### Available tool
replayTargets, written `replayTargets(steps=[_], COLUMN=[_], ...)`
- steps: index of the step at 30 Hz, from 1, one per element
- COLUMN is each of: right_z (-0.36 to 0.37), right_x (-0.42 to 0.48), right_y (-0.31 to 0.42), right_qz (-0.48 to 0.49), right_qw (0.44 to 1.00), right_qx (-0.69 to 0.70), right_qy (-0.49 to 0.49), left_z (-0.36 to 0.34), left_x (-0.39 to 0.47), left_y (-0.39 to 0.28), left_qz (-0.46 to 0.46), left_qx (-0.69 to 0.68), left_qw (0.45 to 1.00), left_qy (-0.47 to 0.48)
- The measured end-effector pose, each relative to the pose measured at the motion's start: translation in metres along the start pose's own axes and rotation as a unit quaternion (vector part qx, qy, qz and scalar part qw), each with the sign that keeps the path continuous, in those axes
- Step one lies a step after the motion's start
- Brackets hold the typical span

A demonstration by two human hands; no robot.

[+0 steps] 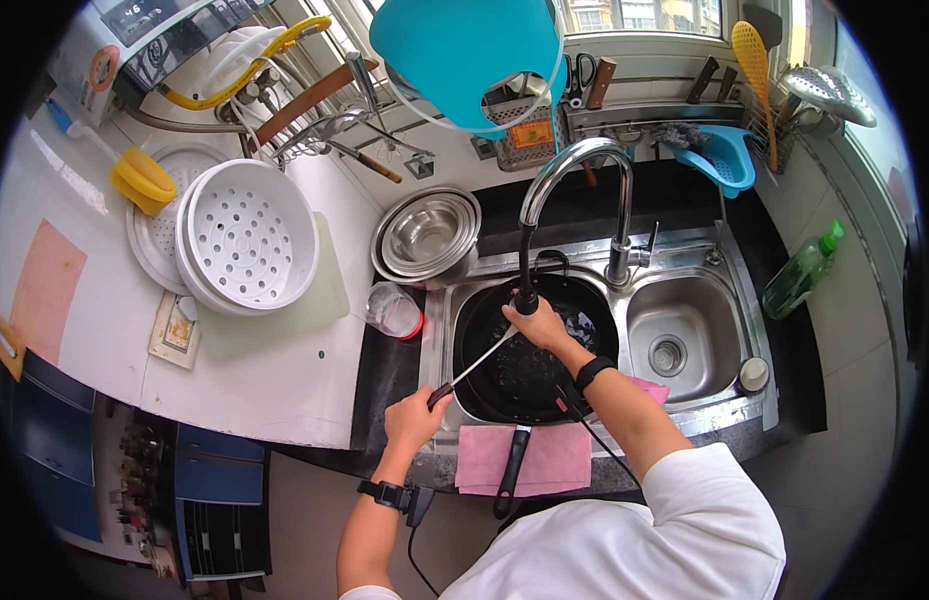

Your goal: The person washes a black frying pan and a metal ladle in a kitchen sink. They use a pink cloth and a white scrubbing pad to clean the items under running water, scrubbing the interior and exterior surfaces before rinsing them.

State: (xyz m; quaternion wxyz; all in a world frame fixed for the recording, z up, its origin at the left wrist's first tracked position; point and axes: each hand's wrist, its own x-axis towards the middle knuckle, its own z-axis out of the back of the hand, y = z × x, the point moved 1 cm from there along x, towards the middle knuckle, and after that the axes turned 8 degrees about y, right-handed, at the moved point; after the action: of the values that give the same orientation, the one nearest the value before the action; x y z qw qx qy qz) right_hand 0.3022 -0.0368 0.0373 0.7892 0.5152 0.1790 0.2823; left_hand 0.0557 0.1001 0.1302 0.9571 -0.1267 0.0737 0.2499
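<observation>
My left hand [413,421] grips the dark handle of a long thin-shafted kitchen utensil [481,365], held slantwise over the left sink basin. My right hand [541,324] is at the black nozzle of the chrome gooseneck faucet [578,150], where the utensil's far end disappears from sight. Whether its fingers close on the nozzle or on the utensil is unclear. Below both hands, a large black pan [502,394] with water in it fills the left basin. A black handle [514,469] reaches over the front edge, across a pink cloth [569,457].
The right basin [685,300] has a drain strainer. Nested steel bowls [427,229] and a plastic jar [394,311] stand left of the sink. White steamer baskets [247,240] rest farther left. A green pump bottle [802,274] is at right. A turquoise plastic item [464,60] hangs overhead.
</observation>
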Motion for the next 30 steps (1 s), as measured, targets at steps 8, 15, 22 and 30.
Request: replayTargets(steps=[8,15,22,30], right_z=[-0.003,0.004,-0.011,-0.067], right_x=[0.023,0.020,-0.014,-0.016], right_y=[-0.047,-0.075,-0.077,-0.077], right_qz=[-0.092,-0.123,-0.202,-0.237], right_qw=[0.995,0.937,0.836,0.741], right_qx=[0.037,0.327,0.499,0.627], right_qy=[0.021,0.000,0.100,-0.032], left_z=[-0.010,-0.004,0.012,0.034], left_x=[-0.023,-0.018,-0.025,-0.043], left_y=[0.020,0.023,-0.020,-0.024], left_qz=[-0.003,-0.098,-0.133,-0.004], left_qx=[-0.041,-0.093,0.134,-0.184], left_qw=[0.999,0.990,0.965,0.955], left_qy=[-0.011,-0.031,-0.182,0.232])
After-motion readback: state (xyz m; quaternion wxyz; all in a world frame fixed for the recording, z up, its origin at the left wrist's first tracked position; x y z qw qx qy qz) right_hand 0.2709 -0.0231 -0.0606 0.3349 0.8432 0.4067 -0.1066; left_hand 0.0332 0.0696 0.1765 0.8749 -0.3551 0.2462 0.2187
